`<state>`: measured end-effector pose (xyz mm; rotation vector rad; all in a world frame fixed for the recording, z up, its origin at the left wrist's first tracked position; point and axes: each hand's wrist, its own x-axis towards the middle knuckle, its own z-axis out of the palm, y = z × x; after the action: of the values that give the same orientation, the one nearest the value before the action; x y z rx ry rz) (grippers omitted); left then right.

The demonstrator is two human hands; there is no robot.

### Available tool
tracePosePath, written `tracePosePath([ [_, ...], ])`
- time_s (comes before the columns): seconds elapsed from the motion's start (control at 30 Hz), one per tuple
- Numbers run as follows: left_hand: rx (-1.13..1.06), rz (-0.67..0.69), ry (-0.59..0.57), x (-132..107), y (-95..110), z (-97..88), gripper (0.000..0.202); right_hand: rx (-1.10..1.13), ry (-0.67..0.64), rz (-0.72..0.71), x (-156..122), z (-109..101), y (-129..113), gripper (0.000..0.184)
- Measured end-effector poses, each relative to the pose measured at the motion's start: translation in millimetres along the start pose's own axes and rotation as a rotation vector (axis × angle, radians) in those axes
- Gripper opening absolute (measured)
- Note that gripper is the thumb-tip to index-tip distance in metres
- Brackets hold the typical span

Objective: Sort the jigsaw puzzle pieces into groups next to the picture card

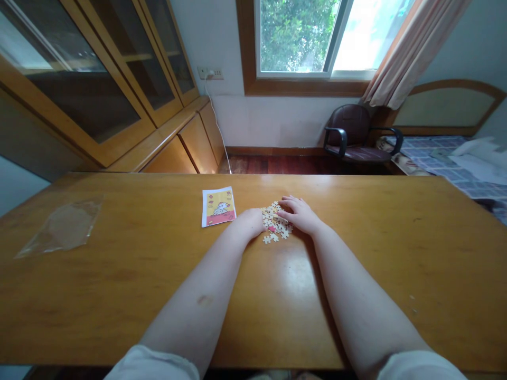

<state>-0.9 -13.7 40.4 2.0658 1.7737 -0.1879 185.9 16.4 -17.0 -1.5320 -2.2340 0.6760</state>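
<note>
1. Puzzle pieces lie heaped mid-worktop, nearer its far edge.
2. Right hand rests flat and open on the heap. Left hand touches its left side, fingers hidden, grip unclear.
3. Picture card lies just left; plastic bag well apart.
4. Worktop shows broad bare wood; chair stands beyond.

**Glossy wood, matt card, clear film**

The broad orange-brown wooden table is smooth and glossily varnished. The small pale jigsaw pieces look like matt cardboard; the yellow printed paper sheet is smooth. The crumpled clear plastic bag glints. The dark brown padded armchair looks leathery; the pinkish cloth curtain is matt
</note>
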Motion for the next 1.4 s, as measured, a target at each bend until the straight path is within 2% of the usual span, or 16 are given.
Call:
tracePosePath([
  [0.17,-0.063,-0.044,0.058,3,-1,0.6,0.01,0.008,0.002,0.008,0,0,0,0.052],
  [0.37,-0.194,-0.044,0.142,11,-11,3.7,0.02,0.022,0.017,0.006,-1,1,-1,0.049],
  [0.57,-0.149,-0.04,0.154,14,-16,3.6,0.028,0.03,0.021,0.009,0,0,-2,0.048],
  [0.63,-0.104,-0.016,0.172,13,-16,6.0,0.039,0.023,0.011,0.013,-1,-1,-2,0.05],
  [0.67,-0.075,0.016,0.169,12,-17,7.7,0.052,0.013,-0.004,0.009,-1,-1,-2,0.052],
  [0.73,-0.02,0.103,0.123,11,-17,11.4,0.084,-0.015,-0.049,-0.021,-2,-2,-2,0.063],
  [0.77,-0.002,0.142,0.094,11,-16,13.2,0.094,-0.03,-0.07,-0.043,-3,-2,-2,0.071],
  [0.8,0.006,0.171,0.084,11,-16,14.8,0.096,-0.039,-0.083,-0.063,-4,-2,-1,0.078],
  [0.87,0.007,0.206,0.12,13,-16,17.5,0.079,-0.04,-0.073,-0.079,-3,-1,-1,0.077],
  [0.97,-0.025,0.238,0.186,20,-16,20.2,0.049,0.006,0.013,-0.084,0,3,2,0.051],
  [1.07,-0.077,0.275,0.189,25,-17,20.4,0.035,0.101,0.094,-0.117,4,8,3,0.026],
  [1.17,-0.083,0.278,0.201,23,-18,17.1,0.035,0.137,0.135,-0.084,5,8,2,0.02],
  [1.2,-0.078,0.268,0.213,20,-17,15.5,0.04,0.136,0.16,-0.058,5,7,1,0.021],
  [1.27,-0.049,0.248,0.208,14,-16,12.7,0.069,0.132,0.231,0.005,4,5,0,0.024],
  [1.33,-0.004,0.226,0.106,8,-13,11.6,0.1,0.126,0.3,0.084,4,2,1,0.025],
  [1.4,0.035,0.232,-0.012,5,-10,12.7,0.115,0.12,0.331,0.154,4,0,1,0.025],
])
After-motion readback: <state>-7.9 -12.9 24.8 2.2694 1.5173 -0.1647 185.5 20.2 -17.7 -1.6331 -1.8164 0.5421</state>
